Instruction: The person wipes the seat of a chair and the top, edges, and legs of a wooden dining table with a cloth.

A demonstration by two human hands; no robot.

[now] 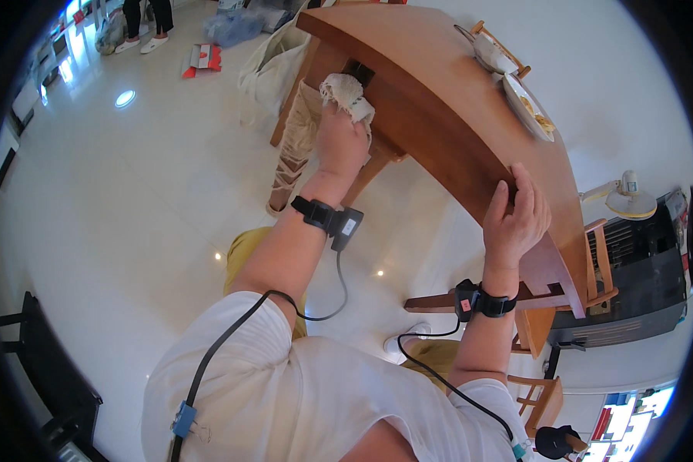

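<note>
My left hand (342, 138) grips a crumpled whitish cloth (346, 95) against the inner side of the wooden table (439, 63), close to a dark square opening in the wood. My right hand (517, 219) rests on the table's edge, thumb and fingers apart, with nothing seen in it. Just left of my left hand, a table leg (291, 156) is wrapped in tan, torn-looking material. Both of my wrists wear black straps with small boxes and cables.
On the tabletop are an oval plate (525, 107) with food and a white bowl (494, 53). Wooden chairs (600, 263) and a fan-like white device (629, 202) stand right. A pale bag (274, 69), red-and-white box (203, 59) and another person's legs (147, 20) are at upper left.
</note>
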